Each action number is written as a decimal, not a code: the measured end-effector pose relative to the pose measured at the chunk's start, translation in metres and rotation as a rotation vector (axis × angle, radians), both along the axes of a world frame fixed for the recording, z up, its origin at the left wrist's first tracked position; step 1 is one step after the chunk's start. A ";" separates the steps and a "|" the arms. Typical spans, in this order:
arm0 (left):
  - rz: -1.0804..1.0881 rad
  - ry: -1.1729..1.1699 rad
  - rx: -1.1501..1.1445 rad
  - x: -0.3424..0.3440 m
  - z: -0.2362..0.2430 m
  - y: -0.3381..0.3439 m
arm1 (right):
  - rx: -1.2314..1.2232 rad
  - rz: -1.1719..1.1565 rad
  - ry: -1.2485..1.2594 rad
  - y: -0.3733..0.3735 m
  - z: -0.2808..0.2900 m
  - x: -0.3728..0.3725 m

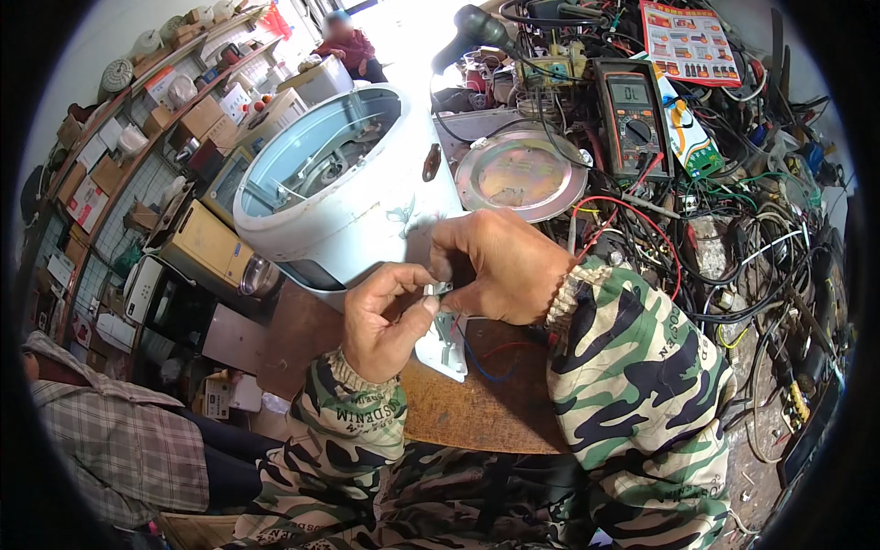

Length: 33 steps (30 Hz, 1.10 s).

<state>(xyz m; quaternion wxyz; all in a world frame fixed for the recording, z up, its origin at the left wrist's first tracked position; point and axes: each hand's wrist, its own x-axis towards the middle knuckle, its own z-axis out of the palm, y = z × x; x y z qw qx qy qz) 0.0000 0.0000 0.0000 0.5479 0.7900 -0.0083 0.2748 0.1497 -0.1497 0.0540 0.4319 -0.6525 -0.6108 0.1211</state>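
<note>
My left hand (385,316) pinches a white plastic panel (446,356) by its upper end, between thumb and fingers. The panel's lower end hangs over the wooden bench (477,417), and its inner face, with greyish fittings, shows. From the right, my right hand (509,266) is closed at the same end, with thumb and fingers pressed together. What those fingertips hold is too small and too hidden to name. A thin blue wire and a red wire (502,348) run from beside the panel across the bench. Just beyond my hands stands a pale blue-white appliance housing (367,229), round, with its top uncovered.
Behind my right hand lies a round metal lid (467,174). A multimeter (632,119) leans among heaped cables (724,302) at the right. Shelves with boxes (206,119) line the left. A person in a plaid top (128,449) is at lower left; another (348,48) sits far back.
</note>
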 end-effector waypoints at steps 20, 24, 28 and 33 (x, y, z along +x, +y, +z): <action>0.003 -0.024 0.019 0.002 -0.001 -0.001 | -0.011 0.010 0.063 0.000 -0.003 0.003; 0.003 0.001 -0.021 0.000 0.001 -0.003 | 0.020 0.028 0.064 0.002 -0.006 0.002; -0.011 -0.012 -0.039 0.004 0.000 -0.006 | 0.029 -0.005 0.020 -0.002 -0.006 0.003; 0.041 -0.024 -0.009 -0.001 -0.001 -0.003 | -0.009 -0.053 0.038 0.005 -0.007 -0.002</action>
